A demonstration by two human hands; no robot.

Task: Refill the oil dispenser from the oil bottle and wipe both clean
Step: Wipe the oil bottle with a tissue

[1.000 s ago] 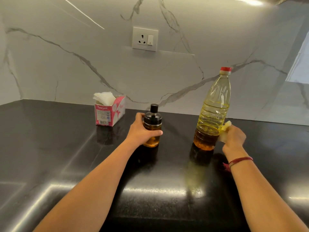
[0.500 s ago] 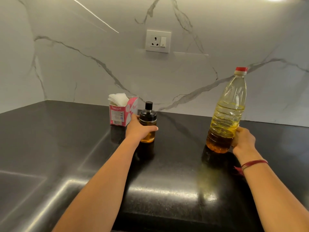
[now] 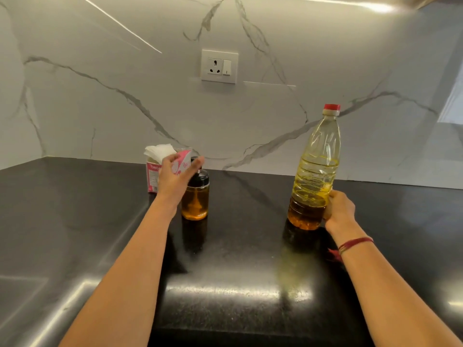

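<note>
A small glass oil dispenser with a black top stands upright on the black counter, holding amber oil. My left hand hovers just left of and above it with fingers spread, gripping nothing. To the right stands a tall plastic oil bottle with a red cap, partly filled with yellow oil. My right hand grips the lower right side of the bottle. A red thread circles that wrist.
A pink tissue box with white tissue sticking out sits behind my left hand near the marble wall. A white wall socket is above. The counter stretches wide to the left and front.
My left hand has let go of the dispenser and lifted up and back toward the tissue box, fingers opening. My right hand stays on the bottle.
</note>
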